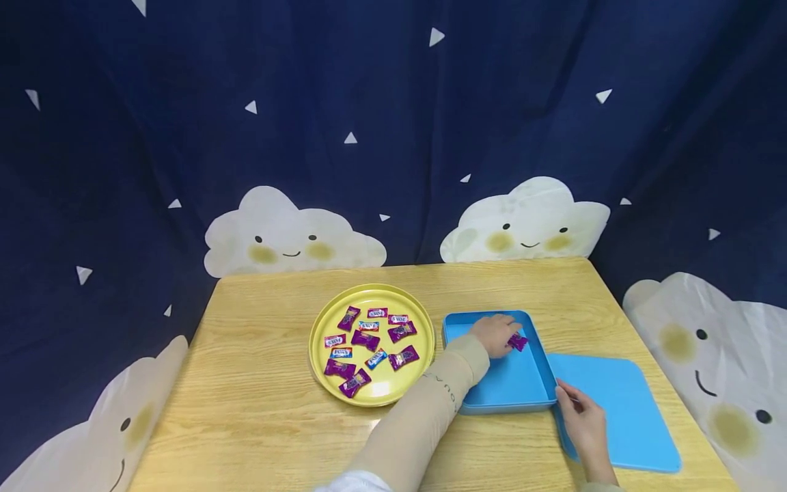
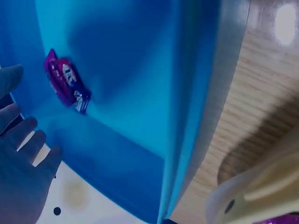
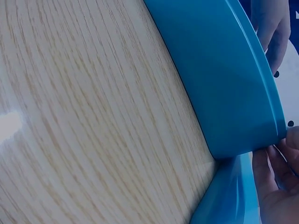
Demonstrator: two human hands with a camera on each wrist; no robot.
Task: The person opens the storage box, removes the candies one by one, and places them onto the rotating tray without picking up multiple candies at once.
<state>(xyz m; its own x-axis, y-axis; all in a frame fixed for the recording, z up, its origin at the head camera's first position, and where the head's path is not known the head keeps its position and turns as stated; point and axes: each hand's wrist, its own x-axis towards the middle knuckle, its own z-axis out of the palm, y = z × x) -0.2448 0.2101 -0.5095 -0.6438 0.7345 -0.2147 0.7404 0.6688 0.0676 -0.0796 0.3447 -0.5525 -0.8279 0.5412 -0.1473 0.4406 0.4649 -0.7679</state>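
Observation:
My left hand (image 1: 494,333) is inside a shallow blue box (image 1: 510,383), toward its far side. In the left wrist view the left hand's fingers (image 2: 30,140) are spread and fairly straight, with nothing between them. Beside them, two wrapped candies (image 2: 67,81) lie together on the box floor; the head view shows purple candy (image 1: 518,341) next to the fingertips. At the box's near right corner my right hand (image 1: 583,420) pinches the rim. Its thumb (image 3: 293,137) lies over the edge and its fingers (image 3: 266,175) are against the outer wall.
Left of the box stands a round yellow tray (image 1: 320,379) with several purple candies (image 1: 365,339) and smaller red or blue wrapped candies (image 1: 376,359). A flat blue lid (image 1: 639,417) lies on the wooden table (image 1: 246,396) to the right. Behind hangs a dark blue curtain (image 1: 393,102).

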